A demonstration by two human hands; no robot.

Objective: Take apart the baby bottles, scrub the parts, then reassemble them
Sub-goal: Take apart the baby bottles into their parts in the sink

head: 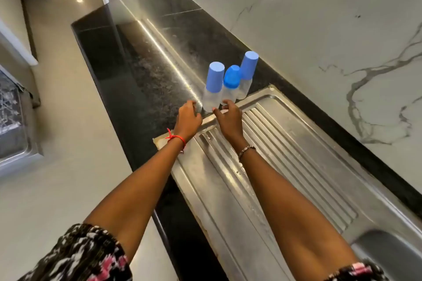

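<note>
A long dark table (141, 70) runs beside a white marble wall (319, 29), with a steel draining board (285, 143) set into it. A bit of the sink bowl (388, 251) shows at the bottom right; what is in it cannot be seen.

Three baby bottles stand upright in a tight bunch on the table, right at the far end of the draining board. Each still wears its blue cap. The left bottle (212, 89) and the middle bottle (229, 89) are closest to the hands, and the back bottle (246, 77) stands behind them by the wall. The bottles look empty.

Both arms reach straight out. The left hand (188, 118) is just beside the bottom of the left bottle, fingers loose and holding nothing. The right hand (229, 116) is at the foot of the middle bottle, fingers also loose, holding nothing. The bottles lie straight ahead of both hands, standing tall. Either hand could close round one next, I think.
</note>
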